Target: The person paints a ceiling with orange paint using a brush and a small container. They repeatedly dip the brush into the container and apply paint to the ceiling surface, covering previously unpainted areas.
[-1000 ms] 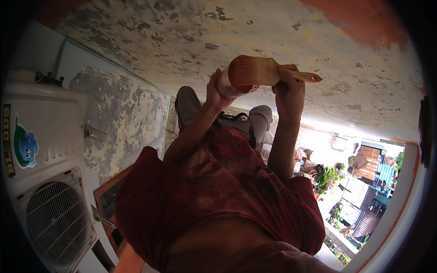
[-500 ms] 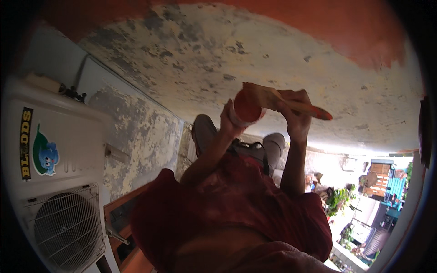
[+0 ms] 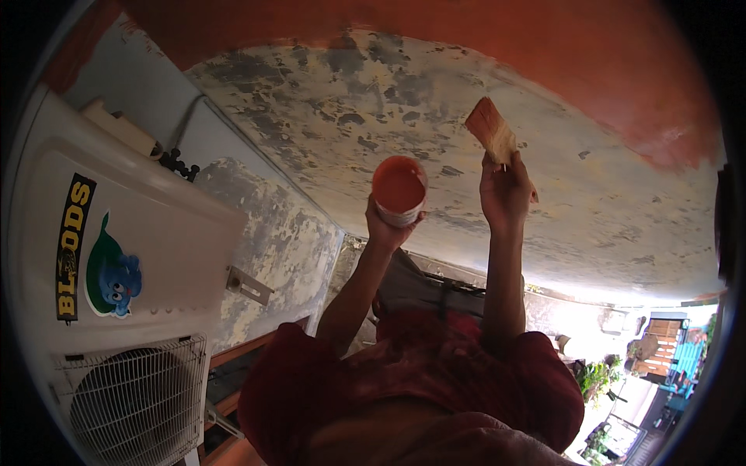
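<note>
My left hand (image 3: 391, 227) is wrapped round a small white tub of orange-red paint (image 3: 399, 186), its open top showing the paint inside. To the right, my right hand (image 3: 503, 190) grips a wide paintbrush (image 3: 494, 133) with bristles pointing up and left, their tip stained orange-red. The brush is apart from the tub and in front of the wall (image 3: 435, 101), whose bare part is patchy cream and grey. I cannot tell whether the bristles touch it. Most of the brush handle is hidden behind my right hand.
Orange-red paint (image 3: 606, 70) covers the wall's upper band. An air-conditioner outdoor unit (image 3: 167, 225) stands close on the left, with a metal bracket (image 3: 249, 286) beside it. At the lower right the view drops to a bright outdoor area with plants (image 3: 597, 377).
The brush has left the tub's mouth and moved up and right, its bristles now turned upward. The tub has shifted slightly left and down, and the view has shifted.
</note>
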